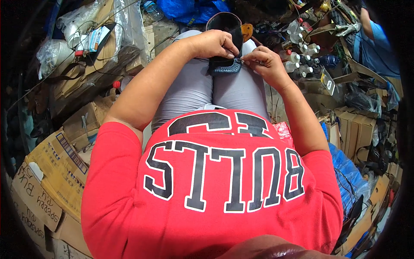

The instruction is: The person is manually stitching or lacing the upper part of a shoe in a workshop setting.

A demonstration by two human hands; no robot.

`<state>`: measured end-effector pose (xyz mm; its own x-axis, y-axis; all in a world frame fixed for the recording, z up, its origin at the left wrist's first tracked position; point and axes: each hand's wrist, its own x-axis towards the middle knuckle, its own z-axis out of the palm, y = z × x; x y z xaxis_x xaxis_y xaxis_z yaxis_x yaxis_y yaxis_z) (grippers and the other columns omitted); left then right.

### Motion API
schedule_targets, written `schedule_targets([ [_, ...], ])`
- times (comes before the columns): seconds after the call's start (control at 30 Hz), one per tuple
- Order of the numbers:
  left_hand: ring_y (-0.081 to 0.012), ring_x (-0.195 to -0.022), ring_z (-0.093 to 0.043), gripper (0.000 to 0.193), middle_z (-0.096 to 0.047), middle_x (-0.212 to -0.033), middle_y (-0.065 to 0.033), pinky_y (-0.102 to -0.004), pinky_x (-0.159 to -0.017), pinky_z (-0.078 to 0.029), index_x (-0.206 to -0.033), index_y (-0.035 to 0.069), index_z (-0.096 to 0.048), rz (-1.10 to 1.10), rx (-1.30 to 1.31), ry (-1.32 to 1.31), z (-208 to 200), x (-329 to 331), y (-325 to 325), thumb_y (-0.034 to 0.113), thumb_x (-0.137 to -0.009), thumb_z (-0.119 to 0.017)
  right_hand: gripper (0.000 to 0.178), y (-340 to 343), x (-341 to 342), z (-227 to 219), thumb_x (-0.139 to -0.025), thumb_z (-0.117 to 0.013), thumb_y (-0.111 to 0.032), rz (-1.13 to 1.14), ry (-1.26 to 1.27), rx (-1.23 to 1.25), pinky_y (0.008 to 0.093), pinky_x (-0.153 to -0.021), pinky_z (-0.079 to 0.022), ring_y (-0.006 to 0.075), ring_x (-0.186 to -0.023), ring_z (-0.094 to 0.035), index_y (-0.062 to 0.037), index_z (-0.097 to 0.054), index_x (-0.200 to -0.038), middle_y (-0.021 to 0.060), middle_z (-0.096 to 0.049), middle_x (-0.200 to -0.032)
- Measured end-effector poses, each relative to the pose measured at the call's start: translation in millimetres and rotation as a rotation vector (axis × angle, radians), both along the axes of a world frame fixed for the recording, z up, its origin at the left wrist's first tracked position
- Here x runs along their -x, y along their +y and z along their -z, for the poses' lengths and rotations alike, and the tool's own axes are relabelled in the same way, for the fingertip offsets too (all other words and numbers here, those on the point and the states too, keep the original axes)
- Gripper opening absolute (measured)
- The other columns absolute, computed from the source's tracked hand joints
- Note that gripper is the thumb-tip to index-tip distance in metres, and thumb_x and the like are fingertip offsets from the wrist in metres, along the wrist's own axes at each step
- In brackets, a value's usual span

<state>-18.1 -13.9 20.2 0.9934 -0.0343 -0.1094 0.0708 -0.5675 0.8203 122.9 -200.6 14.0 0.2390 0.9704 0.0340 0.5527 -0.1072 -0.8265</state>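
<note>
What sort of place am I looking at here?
Probably a cluttered workshop, perhaps for footwear: the left hand holds a dark shoe-like piece with a stitched edge, small capped bottles cluster nearby, and cardboard is piled around.

The shoe (227,69) looked like leather, puckered and faintly glossy. The trousers (185,90) were smooth matt cloth, the shirt (220,222) matt cloth; cartons (64,159) at left were matt cardboard, bags (76,23) at far left glossy clear plastic, bottles (291,56) at right smooth plastic.
</note>
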Motion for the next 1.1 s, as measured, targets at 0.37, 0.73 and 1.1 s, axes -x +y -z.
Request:
schedule_targets([
  [0.37,-0.0188,-0.081,-0.055,0.03,-0.052,-0.084,-0.0055,-0.0287,-0.075,-0.044,-0.099,0.01,-0.07,0.054,-0.16,-0.03,2.9,-4.6,3.9,0.005,-0.069,-0.071,0.014,17.9,21.8,-40.4,-0.072,-0.058,-0.004,-0.308,-0.819,0.012,0.0407,-0.073,-0.047,0.0323,-0.084,-0.059,-0.0061,-0.066,-0.084,0.0132,-0.058,-0.084],
  [0.73,-0.028,-0.082,-0.06,0.033,-0.064,-0.093,-0.0141,-0.034,-0.078,-0.048,-0.102,0.004,-0.059,-0.389,-0.23,-0.13,-5.7,52.8,-29.4,0.017,-0.075,-0.071,0.02,-28.1,-34.2,-2.3,-0.087,-0.062,-0.026,0.095,0.698,0.141,0.0237,-0.06,-0.038,0.0081,-0.061,-0.049,-0.0081,-0.066,-0.095,0.0009,-0.055,-0.07],
  [1.1,-0.0147,-0.078,-0.055,0.037,-0.059,-0.085,-0.0058,-0.032,-0.08,-0.042,-0.07,0.005,-0.056,-0.744,0.749,-0.306,-39.2,71.7,-9.7,0.031,-0.095,-0.048,0.034,-98.7,-79.1,3.7,-0.088,-0.06,-0.033,0.236,0.3,0.356,0.0266,-0.07,-0.045,0.0108,-0.071,-0.054,-0.0074,-0.066,-0.111,-0.0036,-0.061,-0.081],
])
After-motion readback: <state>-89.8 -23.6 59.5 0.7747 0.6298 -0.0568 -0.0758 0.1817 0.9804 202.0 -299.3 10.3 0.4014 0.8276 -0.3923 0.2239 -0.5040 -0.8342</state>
